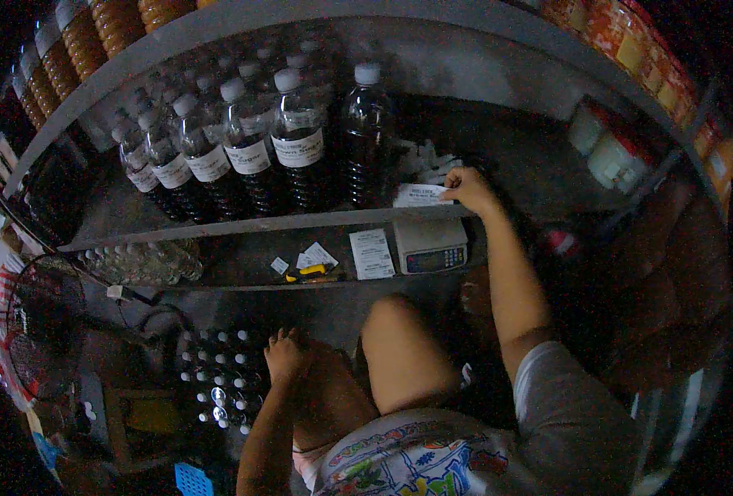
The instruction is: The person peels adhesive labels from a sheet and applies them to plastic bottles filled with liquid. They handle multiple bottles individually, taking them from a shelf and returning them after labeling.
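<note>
My right hand [467,188] pinches the right end of a white printed label [417,196] at the shelf's front edge. Behind that label lies a crumpled pile of pale paper or film [431,162]. Just to the left stands a plastic bottle of dark liquid [366,136] with a white cap and no label visible on its front. Several similar bottles [298,146] farther left wear white labels around their middles. My left hand [284,353] rests on my left knee, apparently holding nothing, its fingers partly in shadow.
On the lower shelf are a digital scale [431,245], a sheet of labels [371,254], paper pieces [318,255] and a yellow-and-black cutter [309,273]. Several white-capped bottles [220,358] stand on the floor beside my left leg. A fan [44,328] is at far left.
</note>
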`<state>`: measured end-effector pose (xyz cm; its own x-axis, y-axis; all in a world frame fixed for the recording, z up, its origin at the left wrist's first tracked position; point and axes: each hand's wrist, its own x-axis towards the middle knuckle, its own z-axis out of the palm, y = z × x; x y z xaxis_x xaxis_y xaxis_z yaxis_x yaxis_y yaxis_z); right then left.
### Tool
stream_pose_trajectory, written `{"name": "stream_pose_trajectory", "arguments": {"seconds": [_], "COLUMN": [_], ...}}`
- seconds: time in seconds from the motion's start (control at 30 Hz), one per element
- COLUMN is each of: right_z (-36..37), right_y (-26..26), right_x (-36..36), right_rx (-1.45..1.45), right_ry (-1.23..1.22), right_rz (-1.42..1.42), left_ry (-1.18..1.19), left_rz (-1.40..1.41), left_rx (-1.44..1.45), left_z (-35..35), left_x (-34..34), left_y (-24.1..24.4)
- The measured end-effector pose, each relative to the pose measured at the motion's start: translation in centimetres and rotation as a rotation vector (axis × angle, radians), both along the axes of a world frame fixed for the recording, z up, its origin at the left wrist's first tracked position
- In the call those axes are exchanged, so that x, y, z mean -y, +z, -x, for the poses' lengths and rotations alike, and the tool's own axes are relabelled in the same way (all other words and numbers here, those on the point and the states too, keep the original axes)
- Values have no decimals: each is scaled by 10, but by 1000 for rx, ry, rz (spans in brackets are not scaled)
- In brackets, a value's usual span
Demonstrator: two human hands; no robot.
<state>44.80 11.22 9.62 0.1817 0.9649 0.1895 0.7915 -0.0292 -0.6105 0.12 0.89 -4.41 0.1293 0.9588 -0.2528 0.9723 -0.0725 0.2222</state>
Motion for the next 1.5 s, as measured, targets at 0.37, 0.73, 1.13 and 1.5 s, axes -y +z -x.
{"name": "stream_pose_trajectory", "arguments": {"seconds": [0.37,0.73,1.13,1.5], "right_z": [15,18,119,256], "right_y": [9,-5,34,91], "right_x": [11,14,74,156], "right_rx": [-122,56,-976,-1023], "right_ry": [-20,2,40,414], "right_rz": [-207,-548,-460,-141], "left_ry": [2,-98,81,326], "left_rz": [-175,-167,-49,-268], "left_rx": [145,210,1330,1850], "left_z": [14,19,-5,-69], "left_x": [44,144,94,75], "left_y": [5,57,95,224]}}
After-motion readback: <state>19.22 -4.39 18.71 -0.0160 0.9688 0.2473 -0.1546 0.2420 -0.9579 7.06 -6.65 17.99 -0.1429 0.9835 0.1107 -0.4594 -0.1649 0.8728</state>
